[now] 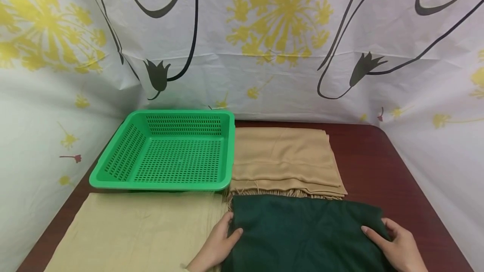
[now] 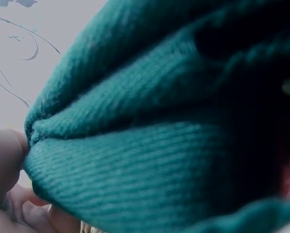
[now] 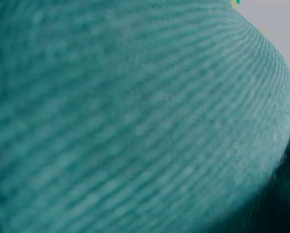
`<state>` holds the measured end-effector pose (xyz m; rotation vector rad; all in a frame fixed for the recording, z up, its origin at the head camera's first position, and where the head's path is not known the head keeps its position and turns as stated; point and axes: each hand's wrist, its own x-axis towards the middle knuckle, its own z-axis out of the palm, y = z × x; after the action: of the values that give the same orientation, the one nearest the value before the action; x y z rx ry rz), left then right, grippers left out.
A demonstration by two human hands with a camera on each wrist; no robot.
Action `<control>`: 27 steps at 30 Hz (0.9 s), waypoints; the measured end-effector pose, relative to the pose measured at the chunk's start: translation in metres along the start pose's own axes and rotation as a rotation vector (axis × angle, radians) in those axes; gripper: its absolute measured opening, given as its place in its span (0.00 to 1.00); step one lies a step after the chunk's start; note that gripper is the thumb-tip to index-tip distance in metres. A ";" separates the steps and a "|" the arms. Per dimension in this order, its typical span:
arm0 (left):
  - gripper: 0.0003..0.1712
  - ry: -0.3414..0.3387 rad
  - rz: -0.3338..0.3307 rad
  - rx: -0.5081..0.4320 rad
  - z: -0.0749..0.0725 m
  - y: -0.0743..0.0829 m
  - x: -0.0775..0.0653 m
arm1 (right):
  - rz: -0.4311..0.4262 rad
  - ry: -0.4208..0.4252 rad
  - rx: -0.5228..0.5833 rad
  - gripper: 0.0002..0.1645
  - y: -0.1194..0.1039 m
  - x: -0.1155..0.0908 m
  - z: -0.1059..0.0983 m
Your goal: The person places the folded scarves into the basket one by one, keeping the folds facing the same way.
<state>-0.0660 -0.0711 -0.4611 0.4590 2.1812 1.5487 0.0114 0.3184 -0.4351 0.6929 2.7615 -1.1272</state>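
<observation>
A dark green folded cloth (image 1: 306, 232) spans the space between my two hands at the front of the table. My left hand (image 1: 217, 242) pinches its left edge, thumb on top and fingers underneath. At the right edge, my right hand (image 1: 398, 244) grips it the same way. In the left wrist view, layered folds of the green cloth (image 2: 135, 170) lie beside the thumb and curled fingers. Ribbed green fabric (image 3: 135, 116) fills most of the right wrist view and hides nearly all of that hand.
Left of the green cloth lies a pale yellow cloth (image 1: 132, 230). Behind it stands a green plastic basket (image 1: 228, 150) with slotted walls. A tan fringed cloth (image 1: 283, 154) lies folded at the back. All are on a dark red table (image 1: 363, 158), with patterned white sheeting (image 1: 211, 91) around it.
</observation>
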 end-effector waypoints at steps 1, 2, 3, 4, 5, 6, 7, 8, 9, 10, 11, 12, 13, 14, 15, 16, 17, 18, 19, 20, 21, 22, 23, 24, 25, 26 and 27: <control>0.26 0.000 -0.003 -0.005 0.000 0.001 0.000 | -0.001 -0.001 -0.001 0.29 0.000 0.000 0.000; 0.26 0.001 -0.005 -0.009 -0.001 0.001 -0.001 | 0.001 -0.004 -0.001 0.29 -0.001 0.000 -0.001; 0.26 0.001 -0.013 -0.014 -0.001 0.002 -0.001 | 0.005 -0.005 0.002 0.30 -0.001 0.000 -0.001; 0.27 -0.002 -0.016 -0.022 -0.001 0.003 -0.001 | 0.013 -0.008 0.001 0.31 -0.002 0.000 -0.002; 0.28 -0.004 -0.020 -0.028 -0.001 0.003 -0.002 | 0.018 -0.012 0.001 0.31 -0.002 -0.001 -0.003; 0.28 -0.006 -0.027 -0.034 -0.001 0.004 -0.002 | 0.024 -0.015 -0.003 0.32 -0.003 -0.001 -0.004; 0.29 -0.007 -0.037 -0.036 -0.001 0.004 -0.002 | 0.029 -0.019 -0.002 0.33 -0.003 -0.001 -0.005; 0.30 -0.007 -0.045 -0.039 -0.002 0.005 -0.002 | 0.034 -0.022 -0.003 0.33 -0.004 -0.001 -0.006; 0.31 -0.008 -0.054 -0.046 -0.002 0.005 -0.002 | 0.041 -0.025 -0.002 0.33 -0.005 -0.001 -0.006; 0.32 -0.007 -0.058 -0.052 -0.002 0.005 -0.003 | 0.045 -0.029 -0.001 0.33 -0.006 -0.002 -0.007; 0.32 -0.004 -0.065 -0.059 -0.003 0.006 -0.003 | 0.047 -0.033 0.002 0.33 -0.006 -0.002 -0.007; 0.33 -0.002 -0.072 -0.067 -0.004 0.006 -0.003 | 0.054 -0.037 0.003 0.34 -0.007 -0.002 -0.007; 0.33 0.000 -0.074 -0.073 -0.005 0.006 -0.003 | 0.058 -0.041 0.011 0.33 -0.008 -0.002 -0.007; 0.33 0.000 -0.070 -0.078 -0.006 0.007 -0.003 | 0.065 -0.043 0.016 0.34 -0.009 -0.002 -0.007; 0.33 0.001 -0.067 -0.086 -0.006 0.007 -0.003 | 0.075 -0.046 0.028 0.34 -0.010 -0.002 -0.008; 0.33 0.000 -0.068 -0.092 -0.007 0.008 -0.003 | 0.082 -0.049 0.035 0.34 -0.011 -0.002 -0.008; 0.33 0.000 -0.064 -0.100 -0.008 0.009 -0.003 | 0.089 -0.052 0.043 0.35 -0.011 -0.002 -0.008; 0.32 -0.002 -0.060 -0.110 -0.009 0.009 -0.004 | 0.097 -0.054 0.054 0.36 -0.012 -0.001 -0.009; 0.31 -0.002 -0.054 -0.116 -0.009 0.010 -0.004 | 0.104 -0.060 0.067 0.36 -0.012 -0.001 -0.009; 0.31 -0.002 -0.052 -0.129 -0.010 0.011 -0.004 | 0.116 -0.062 0.076 0.37 -0.012 0.000 -0.009; 0.32 -0.002 -0.050 -0.139 -0.010 0.012 -0.005 | 0.128 -0.066 0.092 0.37 -0.012 0.000 -0.010; 0.32 -0.004 -0.056 -0.155 -0.010 0.012 -0.005 | 0.139 -0.071 0.103 0.38 -0.012 0.000 -0.010; 0.33 -0.004 -0.062 -0.168 -0.010 0.012 -0.006 | 0.149 -0.075 0.119 0.38 -0.011 0.001 -0.010; 0.34 -0.006 -0.072 -0.187 -0.009 0.013 -0.006 | 0.158 -0.078 0.129 0.38 -0.010 0.001 -0.011; 0.35 -0.007 -0.076 -0.209 -0.009 0.013 -0.007 | 0.168 -0.084 0.134 0.39 -0.009 0.001 -0.011; 0.36 -0.011 -0.080 -0.235 -0.008 0.013 -0.007 | 0.181 -0.088 0.147 0.39 -0.007 0.002 -0.012; 0.36 -0.019 -0.072 -0.258 -0.007 0.013 -0.008 | 0.190 -0.094 0.161 0.39 -0.006 0.002 -0.013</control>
<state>-0.0628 -0.0765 -0.4451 0.3072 1.9254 1.7471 0.0083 0.3239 -0.4224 0.8742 2.4866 -1.3126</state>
